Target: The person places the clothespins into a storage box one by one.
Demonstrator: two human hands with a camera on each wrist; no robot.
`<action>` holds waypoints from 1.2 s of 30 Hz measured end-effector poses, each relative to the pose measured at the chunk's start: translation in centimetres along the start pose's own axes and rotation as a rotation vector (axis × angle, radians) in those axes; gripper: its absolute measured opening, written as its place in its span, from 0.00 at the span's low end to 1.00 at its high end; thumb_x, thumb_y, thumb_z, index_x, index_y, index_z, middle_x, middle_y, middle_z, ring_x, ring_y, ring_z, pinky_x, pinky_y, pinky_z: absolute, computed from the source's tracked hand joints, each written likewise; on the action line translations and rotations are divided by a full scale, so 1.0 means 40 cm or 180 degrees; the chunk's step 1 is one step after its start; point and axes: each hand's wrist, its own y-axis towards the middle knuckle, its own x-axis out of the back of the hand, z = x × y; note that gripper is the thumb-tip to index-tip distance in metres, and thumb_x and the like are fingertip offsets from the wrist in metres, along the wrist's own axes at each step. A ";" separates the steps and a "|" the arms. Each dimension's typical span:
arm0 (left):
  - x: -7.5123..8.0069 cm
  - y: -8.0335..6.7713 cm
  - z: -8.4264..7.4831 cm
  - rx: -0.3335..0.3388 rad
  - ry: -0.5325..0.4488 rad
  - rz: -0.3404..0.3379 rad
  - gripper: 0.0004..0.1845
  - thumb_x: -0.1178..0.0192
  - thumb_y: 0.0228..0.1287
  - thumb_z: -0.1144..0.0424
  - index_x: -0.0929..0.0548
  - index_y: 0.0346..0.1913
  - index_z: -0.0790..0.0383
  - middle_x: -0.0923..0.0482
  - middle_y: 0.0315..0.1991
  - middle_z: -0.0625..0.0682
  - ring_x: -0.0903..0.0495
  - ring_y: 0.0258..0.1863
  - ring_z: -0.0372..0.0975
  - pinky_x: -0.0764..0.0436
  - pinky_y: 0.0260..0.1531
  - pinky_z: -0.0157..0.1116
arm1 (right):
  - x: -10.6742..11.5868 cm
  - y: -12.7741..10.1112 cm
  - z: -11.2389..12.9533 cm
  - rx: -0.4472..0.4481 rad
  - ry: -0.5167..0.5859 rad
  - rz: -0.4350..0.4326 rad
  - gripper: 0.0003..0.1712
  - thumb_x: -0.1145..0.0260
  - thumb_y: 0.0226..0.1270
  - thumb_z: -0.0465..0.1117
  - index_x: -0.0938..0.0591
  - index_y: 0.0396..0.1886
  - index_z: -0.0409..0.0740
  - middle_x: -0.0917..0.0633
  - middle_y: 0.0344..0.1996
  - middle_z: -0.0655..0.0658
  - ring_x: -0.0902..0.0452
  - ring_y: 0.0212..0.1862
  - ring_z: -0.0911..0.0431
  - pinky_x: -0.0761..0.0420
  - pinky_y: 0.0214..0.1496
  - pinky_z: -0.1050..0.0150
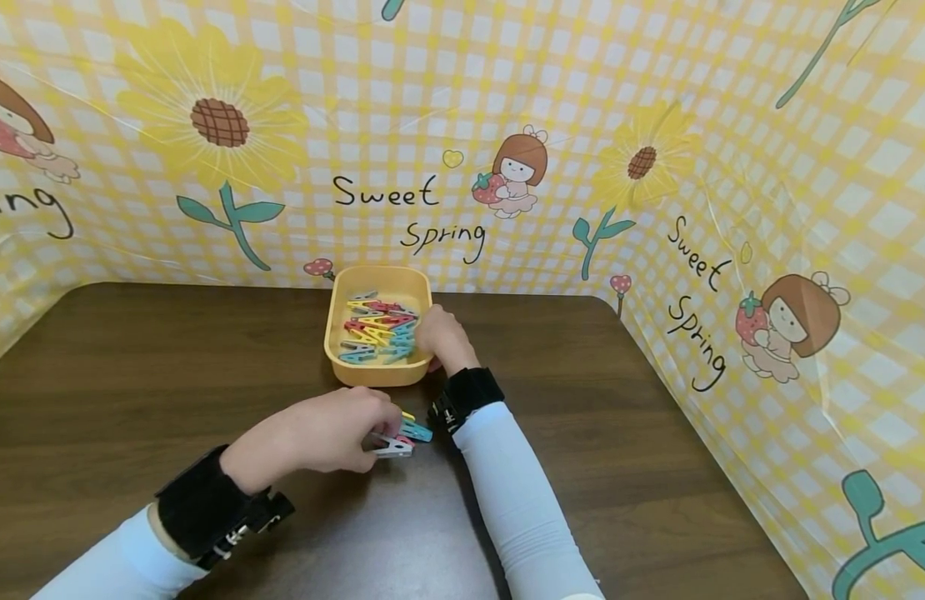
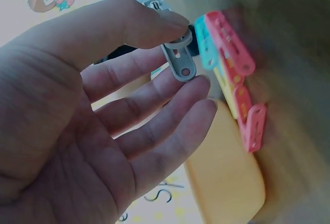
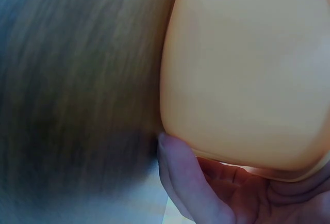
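My left hand (image 1: 320, 429) pinches a grey clothespin (image 2: 181, 69) between thumb and forefinger, while its other fingers spread loosely. Just past that clothespin lie a blue clothespin (image 1: 417, 431), a yellow clothespin (image 2: 225, 87) and pink clothespins (image 2: 230, 44), close together on the table. My right hand (image 1: 445, 340) grips the right side of a yellow plastic bin (image 1: 380, 377), its thumb against the outer wall in the right wrist view. Inside the bin, a pile of red, yellow, blue and grey clothespins (image 1: 377, 330) covers much of the bottom.
The bin stands near the back edge of a dark wooden table (image 1: 170, 358). Behind and to the right rises a yellow checked cloth (image 1: 402, 108) printed with flowers and lettering. My right forearm (image 1: 518, 492) crosses the table right of the loose clothespins.
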 end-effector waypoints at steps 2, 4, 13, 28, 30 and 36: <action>0.021 0.000 0.006 -0.0037 -0.0035 -0.0044 0.10 0.25 0.61 0.68 0.14 0.41 0.52 0.16 0.36 0.47 0.26 0.31 0.33 0.23 0.33 0.30 | 0.002 0.004 -0.001 -0.0021 -0.0004 0.0019 0.23 0.44 0.87 0.39 0.32 0.75 0.39 0.17 0.52 0.34 0.13 0.34 0.45 0.06 0.32 0.54; 0.049 -0.001 0.016 -0.0077 -0.0052 -0.0121 0.09 0.26 0.62 0.68 0.14 0.40 0.51 0.16 0.35 0.46 0.25 0.31 0.33 0.22 0.33 0.30 | 0.003 0.007 -0.003 -0.0019 0.0003 0.0026 0.22 0.44 0.87 0.39 0.31 0.73 0.39 0.17 0.52 0.34 0.12 0.33 0.45 0.07 0.32 0.54; 0.222 0.051 0.127 0.0297 0.0085 -0.0616 0.08 0.28 0.66 0.63 0.11 0.46 0.59 0.11 0.42 0.53 0.14 0.43 0.42 0.12 0.44 0.44 | 0.009 0.016 -0.006 -0.0061 -0.0017 0.0091 0.19 0.45 0.87 0.37 0.28 0.70 0.38 0.16 0.52 0.32 0.11 0.30 0.45 0.06 0.32 0.54; 0.275 0.212 0.323 0.1336 0.0577 -0.1146 0.16 0.30 0.65 0.64 0.11 0.51 0.72 0.12 0.53 0.68 0.15 0.46 0.54 0.13 0.50 0.53 | 0.002 0.015 0.000 -0.0075 -0.0001 0.0040 0.21 0.45 0.86 0.37 0.29 0.73 0.38 0.16 0.54 0.32 0.11 0.28 0.43 0.07 0.29 0.53; 0.272 0.223 0.328 0.1381 0.0645 -0.1107 0.13 0.31 0.64 0.66 0.11 0.48 0.72 0.12 0.50 0.67 0.16 0.43 0.53 0.13 0.46 0.51 | 0.004 0.013 0.004 -0.0078 -0.0021 0.0025 0.20 0.45 0.87 0.37 0.27 0.71 0.38 0.16 0.54 0.32 0.11 0.28 0.44 0.07 0.29 0.53; 0.251 0.250 0.321 0.1478 0.0877 -0.0950 0.08 0.28 0.65 0.67 0.16 0.42 0.68 0.13 0.41 0.62 0.17 0.38 0.51 0.15 0.36 0.46 | 0.004 0.008 0.000 -0.0039 0.0011 -0.0024 0.22 0.45 0.87 0.38 0.29 0.73 0.39 0.16 0.54 0.32 0.12 0.29 0.44 0.07 0.28 0.54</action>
